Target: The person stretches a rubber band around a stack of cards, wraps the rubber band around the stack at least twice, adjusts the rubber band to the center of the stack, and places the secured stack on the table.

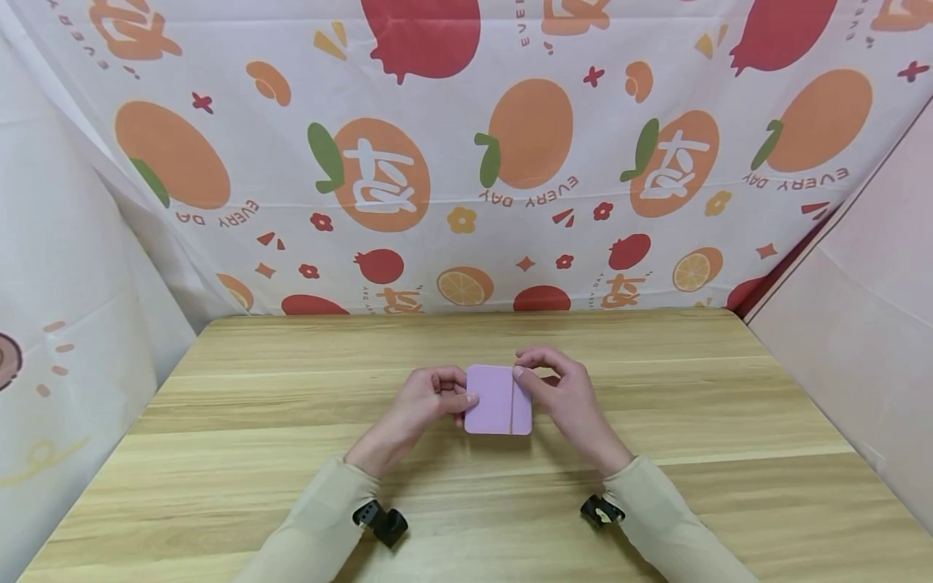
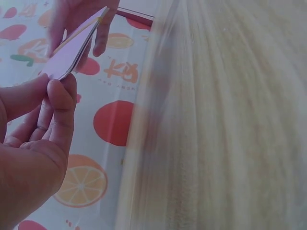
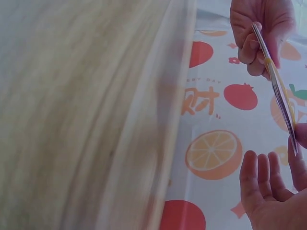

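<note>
A thin, square lilac stack of cards [image 1: 488,405] with rounded corners is held up between both hands over the table. Around it, towards its right side, runs a tan rubber band [image 1: 512,417]. My left hand [image 1: 430,397] pinches the stack's left edge, thumb on the lilac face and fingers behind. At the upper right corner my right hand [image 1: 567,397] grips it between thumb and forefinger, the thumb by the band's upper end. Seen edge-on in the right wrist view, the stack [image 3: 278,88] shows several thin layers, and the right hand's other fingers [image 3: 264,177] stretch away from it.
The wood-grain table [image 1: 291,453] spreads out beneath both hands. Behind its far edge hangs a white cloth [image 1: 452,235] printed with fruit, and pale cloth walls [image 1: 73,267] close in both sides. Black wrist mounts [image 1: 381,522] sit on both sleeves.
</note>
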Demonstrator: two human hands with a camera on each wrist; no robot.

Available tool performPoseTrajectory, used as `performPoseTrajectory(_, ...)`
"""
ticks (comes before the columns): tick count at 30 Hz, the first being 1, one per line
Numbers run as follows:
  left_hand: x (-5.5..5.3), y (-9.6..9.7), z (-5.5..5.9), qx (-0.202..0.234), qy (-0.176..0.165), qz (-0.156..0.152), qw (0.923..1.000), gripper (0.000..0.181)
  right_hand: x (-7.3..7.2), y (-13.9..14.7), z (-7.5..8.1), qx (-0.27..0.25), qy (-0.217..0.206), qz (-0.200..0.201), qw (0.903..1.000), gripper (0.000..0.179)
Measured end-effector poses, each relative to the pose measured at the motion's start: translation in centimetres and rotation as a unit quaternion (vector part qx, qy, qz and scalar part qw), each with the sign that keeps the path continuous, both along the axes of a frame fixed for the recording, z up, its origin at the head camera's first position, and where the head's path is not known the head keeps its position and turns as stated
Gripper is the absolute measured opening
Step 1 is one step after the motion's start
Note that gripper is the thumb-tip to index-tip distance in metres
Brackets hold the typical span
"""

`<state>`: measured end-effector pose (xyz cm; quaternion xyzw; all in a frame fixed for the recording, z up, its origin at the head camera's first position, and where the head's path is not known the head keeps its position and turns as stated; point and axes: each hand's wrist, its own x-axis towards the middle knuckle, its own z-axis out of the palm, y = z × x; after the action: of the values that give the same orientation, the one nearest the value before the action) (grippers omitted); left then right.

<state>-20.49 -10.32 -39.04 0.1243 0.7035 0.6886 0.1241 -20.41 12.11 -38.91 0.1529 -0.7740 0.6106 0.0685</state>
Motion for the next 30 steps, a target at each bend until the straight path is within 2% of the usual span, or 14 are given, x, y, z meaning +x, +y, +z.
performPoseTrajectory(10, 0.48, 0.25, 0.37, -0.007, 0.012, -0.023, 0.9996, 0.012, -0.20, 0.08, 0.20, -0.006, -0.037, 0.009, 0.9992, 0.017)
performPoseTrajectory(15, 0.61, 0.59, 0.41, -0.025, 0.021, -0.027, 0.9991, 0.013, -0.14, -0.15, 0.26, -0.014, -0.054, 0.015, 0.9983, 0.018)
performPoseTrajectory(19, 0.53, 0.68, 0.20, -0.018, 0.014, -0.021, 0.9995, 0.014, -0.13, -0.13, 0.16, -0.018, -0.060, 0.013, 0.9980, 0.022)
performPoseTrajectory(23, 0.27, 0.60, -0.03, 0.000, 0.004, -0.006, 1.0000, 0.013, -0.19, -0.15, 0.03, -0.028, -0.058, 0.014, 0.9978, 0.026)
performPoseTrajectory(30, -0.16, 0.16, -0.03, 0.016, -0.036, 0.061, 0.9974, 0.014, -0.26, -0.22, -0.19, -0.034, -0.097, 0.011, 0.9947, 0.032)
